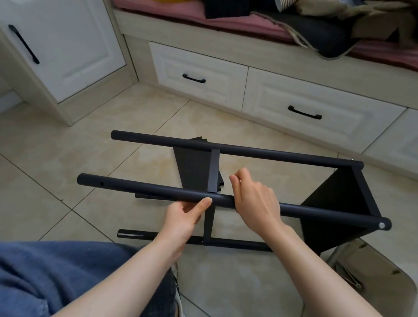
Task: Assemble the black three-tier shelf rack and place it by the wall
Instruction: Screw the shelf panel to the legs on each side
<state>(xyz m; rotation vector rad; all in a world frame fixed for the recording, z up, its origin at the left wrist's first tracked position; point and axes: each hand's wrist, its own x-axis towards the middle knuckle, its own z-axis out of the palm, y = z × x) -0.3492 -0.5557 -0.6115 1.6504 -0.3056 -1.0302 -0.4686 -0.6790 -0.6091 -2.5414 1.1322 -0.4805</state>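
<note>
The black shelf rack (pixel 265 153) lies on its side on the tiled floor, its round posts running left to right. One shelf panel (pixel 336 194) is fixed at the right end, and a second panel (pixel 195 167) stands in the middle. My left hand (pixel 186 213) grips the near upper post (pixel 131 187) from below, thumb on top. My right hand (pixel 254 196) rests over the same post beside the middle panel, with its thumb and forefinger pinched together; whether a small part is between them I cannot tell. A lower post (pixel 234 243) lies near the floor.
A white cabinet door (pixel 63 36) stands at the left. A bench with white drawers (pixel 312 111) runs along the back, its pink cushion (pixel 176 7) piled with bags and clothes. A grey stool (pixel 373 276) is at the lower right. My blue-jeaned knee (pixel 46 275) fills the lower left.
</note>
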